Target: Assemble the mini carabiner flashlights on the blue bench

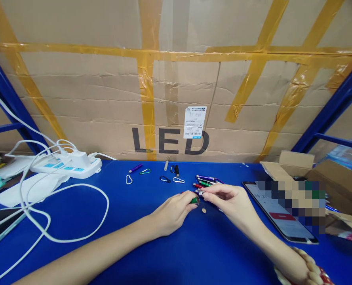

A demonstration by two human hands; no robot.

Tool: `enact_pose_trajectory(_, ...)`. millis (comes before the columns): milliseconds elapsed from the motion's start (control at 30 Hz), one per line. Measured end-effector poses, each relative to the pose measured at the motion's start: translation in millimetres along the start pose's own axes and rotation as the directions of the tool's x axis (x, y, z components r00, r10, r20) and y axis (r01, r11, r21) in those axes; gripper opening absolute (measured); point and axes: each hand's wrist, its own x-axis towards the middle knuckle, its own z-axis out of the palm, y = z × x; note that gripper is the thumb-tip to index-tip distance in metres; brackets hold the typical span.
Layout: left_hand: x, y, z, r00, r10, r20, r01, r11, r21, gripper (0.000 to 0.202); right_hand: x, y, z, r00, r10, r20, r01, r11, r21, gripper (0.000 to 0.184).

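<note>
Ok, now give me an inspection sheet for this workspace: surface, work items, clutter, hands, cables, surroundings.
Surface: blue tabletop
Work items: green tube, silver piece; small disc nearby; coloured tubes and clips beyond
Clutter: phone and open cardboard box, right
Hands: left hand grips the green tube; right hand pinches the silver piece
Cables: white cables looped loosely near power strip, left
Surroundings: taped cardboard marked LED behind; blue metal frame

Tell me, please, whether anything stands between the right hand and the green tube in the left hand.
Nothing visible does: the right hand, pinching a small silvery part, is close to the green tube in the left hand. A small disc lies aside on the blue table.
</note>
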Motion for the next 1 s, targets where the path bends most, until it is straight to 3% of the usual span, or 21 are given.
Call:
enact_pose_trajectory(133, -1, -1, 0.8, 1.000, 0.001, -0.010, -0.001, 1.000, -0.024, 0.018, -2, -4, 1, 0.994, -0.019, 0.107, 0.027, 0.997, -0.078, 0.021)
enact_pose_trajectory(300, -2, -4, 1.4, 0.998, 0.042, -0.039, -0.043, 0.999, -0.027, 0.019, -1, -7, -4, 0.993, -0.067, 0.095, 0.090, 0.961, -0.261, 0.024)
enact_pose_trajectory(400, -3, -5, 1.6, 0.999, 0.052, -0.015, -0.052, 0.999, 0.001, 0.018, 1, -6, -9, 0.984, 0.069, 0.166, -0.028, 0.971, -0.235, 0.026)
enact_pose_trajectory(533, -6, -4, 2.3, 0.995, 0.089, 0.037, -0.091, 0.994, 0.066, 0.016, 4, -7, -14, 0.929, 0.197, 0.312, -0.158, 0.976, -0.147, 0.024)
enact_pose_trajectory(833, -8, -7, 5.2, 0.993, 0.063, 0.101, -0.087, 0.965, 0.249, 0.014, 3, 4, -10, 0.914, 0.288, 0.284, -0.229, 0.948, -0.223, 0.033)
enact_pose_trajectory(1000, -8, -6, 4.9, 0.994, 0.083, 0.068, -0.098, 0.960, 0.261, 0.017, -1, 7, -5, 0.860, 0.426, 0.281, -0.419, 0.904, -0.088, 0.036)
